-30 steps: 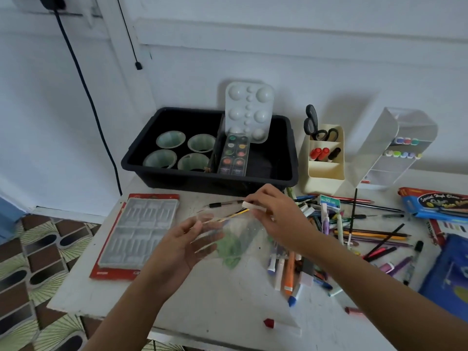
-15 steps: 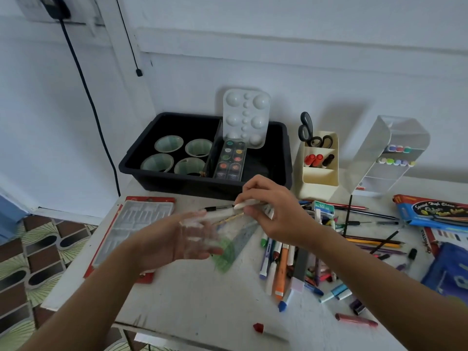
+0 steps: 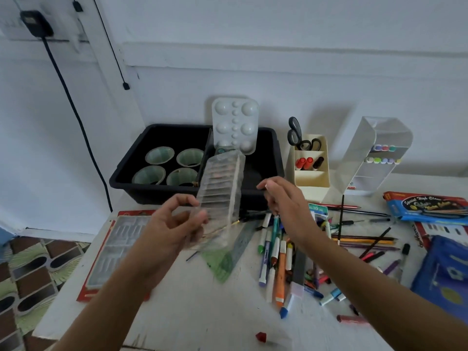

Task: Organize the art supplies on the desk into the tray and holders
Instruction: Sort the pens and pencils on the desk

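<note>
My left hand (image 3: 174,229) pinches a clear ribbed plastic insert (image 3: 220,198) by its lower left edge and holds it upright above the desk, in front of the black tray (image 3: 268,153). My right hand (image 3: 286,203) hovers just right of the insert with fingers loosely spread, holding nothing. The tray holds several green cups (image 3: 159,155) and a white paint palette (image 3: 235,122) leaning on its back wall. A pile of markers and pens (image 3: 278,252) lies under my right forearm. A cream holder (image 3: 310,168) and a clear marker holder (image 3: 374,153) stand right of the tray.
A red-backed plastic case (image 3: 114,254) lies at the desk's left edge. Green and grey rulers (image 3: 228,259) rest below the insert. Pencils (image 3: 364,240), a blue crayon box (image 3: 428,206) and a blue pouch (image 3: 445,274) crowd the right side. A red cap (image 3: 260,336) lies near the front edge.
My left hand has lifted the clear insert upright and toward the tray. My right hand has let go of it and drawn slightly right.
</note>
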`<state>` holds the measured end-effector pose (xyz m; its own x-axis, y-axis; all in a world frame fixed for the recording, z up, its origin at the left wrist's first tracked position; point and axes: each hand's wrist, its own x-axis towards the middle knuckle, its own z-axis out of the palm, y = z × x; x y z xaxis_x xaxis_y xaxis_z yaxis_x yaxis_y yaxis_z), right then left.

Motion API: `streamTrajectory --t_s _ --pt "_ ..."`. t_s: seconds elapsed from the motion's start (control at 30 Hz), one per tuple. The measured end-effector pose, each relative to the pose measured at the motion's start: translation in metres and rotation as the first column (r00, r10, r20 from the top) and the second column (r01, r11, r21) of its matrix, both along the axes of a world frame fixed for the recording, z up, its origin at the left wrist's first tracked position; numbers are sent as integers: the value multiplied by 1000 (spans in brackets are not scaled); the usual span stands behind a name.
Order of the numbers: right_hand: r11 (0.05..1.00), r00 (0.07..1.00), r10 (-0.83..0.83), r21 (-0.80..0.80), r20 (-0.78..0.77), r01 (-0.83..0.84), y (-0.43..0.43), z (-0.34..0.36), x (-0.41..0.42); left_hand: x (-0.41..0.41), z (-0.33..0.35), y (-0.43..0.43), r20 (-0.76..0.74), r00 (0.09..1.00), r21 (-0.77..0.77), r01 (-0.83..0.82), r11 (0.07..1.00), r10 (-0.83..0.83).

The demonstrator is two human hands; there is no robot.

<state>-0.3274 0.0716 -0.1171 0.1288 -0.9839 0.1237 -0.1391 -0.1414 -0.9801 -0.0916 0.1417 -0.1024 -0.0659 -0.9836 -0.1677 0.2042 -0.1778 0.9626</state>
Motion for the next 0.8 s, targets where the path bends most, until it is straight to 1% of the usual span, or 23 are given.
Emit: streamTrajectory --t_s 0.07,0.1,0.13,0.2,0.3,0.4,0.47,0.5,0.53,0.6,0.67,0.7,0.73,0.77,0.8 --pt "979 990 98 168 106 -115 0 4 7 -9 1 -4 126 990 -87 -51 995 62" --pt "965 980 141 203 139 -167 0 6 10 -13 2 -7 172 981 -122 -67 990 88" --pt "958 974 178 200 143 -204 0 7 13 -17 0 -10 206 973 -153 -78 985 109" --pt "964 972 215 139 89 -226 -1 7 19 -23 -5 -14 246 962 -191 -73 979 119" --pt "978 981 191 95 -35 -187 -10 7 19 -27 -6 -19 255 964 -137 -36 990 70" --pt "972 940 235 79 -249 -222 -19 13 11 -23 -1 -32 152 987 -29 -46 999 50" --pt "961 862 272 68 -427 -269 -24 18 7 -14 8 -43 52 997 30 -51 998 49" --pt "954 812 285 65 -509 -294 -25 20 5 -9 12 -49 32 999 53 -28 998 26" --pt "945 757 295 57 -584 -323 -25 22 4 -4 16 -53 46 999 78 14 997 -17" --pt "915 631 304 36 -714 -401 -27 25 3 2 19 -55 126 980 140 138 981 -156" --pt "889 533 292 20 -794 -457 -29 25 1 2 14 -52 164 948 186 242 952 -273" --pt "885 508 272 4 -818 -466 -29 24 1 1 8 -48 143 945 204 264 943 -295" --pt "886 501 244 -19 -830 -462 -29 22 1 -2 1 -44 104 950 224 265 938 -293" --pt "890 520 218 -50 -826 -453 -27 20 1 -6 -6 -38 54 960 247 252 936 -273" --pt "891 562 203 -88 -802 -446 -23 18 2 -10 -14 -33 -4 970 269 235 934 -242"
